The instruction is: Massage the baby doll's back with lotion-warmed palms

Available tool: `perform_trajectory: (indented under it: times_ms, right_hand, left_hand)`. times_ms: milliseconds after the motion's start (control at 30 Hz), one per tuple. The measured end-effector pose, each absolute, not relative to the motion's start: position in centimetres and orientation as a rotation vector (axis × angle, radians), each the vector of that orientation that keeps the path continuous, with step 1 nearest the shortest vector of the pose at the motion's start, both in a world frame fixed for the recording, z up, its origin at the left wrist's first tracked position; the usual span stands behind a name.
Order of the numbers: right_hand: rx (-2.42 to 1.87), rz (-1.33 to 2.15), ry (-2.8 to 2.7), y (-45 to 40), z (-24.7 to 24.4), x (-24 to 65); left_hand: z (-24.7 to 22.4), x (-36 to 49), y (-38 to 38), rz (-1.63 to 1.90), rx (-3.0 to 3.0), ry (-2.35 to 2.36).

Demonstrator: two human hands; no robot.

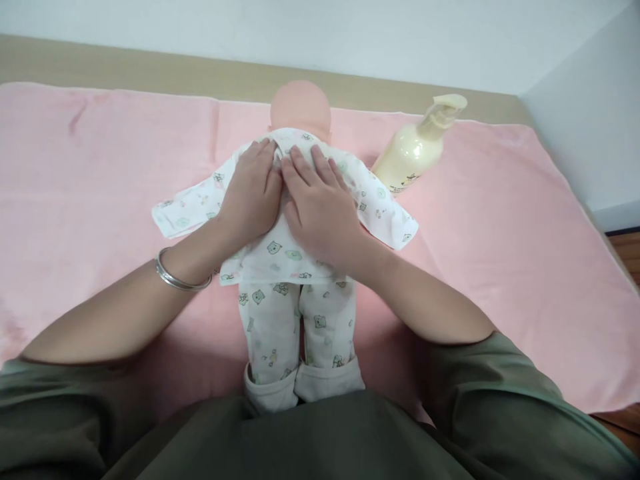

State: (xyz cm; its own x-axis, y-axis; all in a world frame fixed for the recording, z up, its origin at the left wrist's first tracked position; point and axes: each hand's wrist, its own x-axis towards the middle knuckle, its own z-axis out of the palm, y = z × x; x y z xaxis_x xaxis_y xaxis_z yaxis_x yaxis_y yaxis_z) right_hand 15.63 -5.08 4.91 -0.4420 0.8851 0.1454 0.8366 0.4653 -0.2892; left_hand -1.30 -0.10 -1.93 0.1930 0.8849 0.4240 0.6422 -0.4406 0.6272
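Far left: a smooth pink cloth mat (100, 167) covers most of the beige surface (150, 70) and runs on behind everything described below. A dark green fabric sleeve (55, 413) ends below the left elbow; a polished silver metal bangle (183, 279) encircles the left wrist.

Next, the left hand (255, 193) lies palm down, fingers together, on the upper part of a white cotton shirt (287, 263) printed with small green animal figures. Grip: none — the hand is flat and extended.

Centre: a pink-headed baby doll (300, 103) wears the shirt and matching printed white trousers (273, 333) with plain white turned cuffs (330, 381). It lies on the mat, head toward the far edge, legs toward the person, arms outstretched.

The right hand (323, 207) rests beside the left on the same shirt, palm down, fingers slightly spread. Grip: none — its fingers are extended.

Right: a glossy pale yellow pump bottle (413, 153) is positioned just beyond the doll's sleeve, slanted in view. Far right: a pale wall (590, 120) meets the surface.
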Motion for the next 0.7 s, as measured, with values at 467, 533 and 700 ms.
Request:
perform_trajectory:
  times_ms: [467, 533, 700]
  right_hand:
    - [-1.715, 0.226, -2.371, -3.6, 5.1, 15.9]
    - [-1.667, 0.138, -2.424, -5.2, 4.9, 15.2]
    - [-1.556, 0.075, -2.506, -6.9, 4.9, 14.7]
  left_hand:
    - [-1.0, -0.8, -1.0, 0.983, 2.012, 1.516]
    - [-1.4, -1.7, 0.4, 0.928, 1.988, 1.496]
    - [-2.5, -2.2, 1.2, 0.944, 2.107, 1.518]
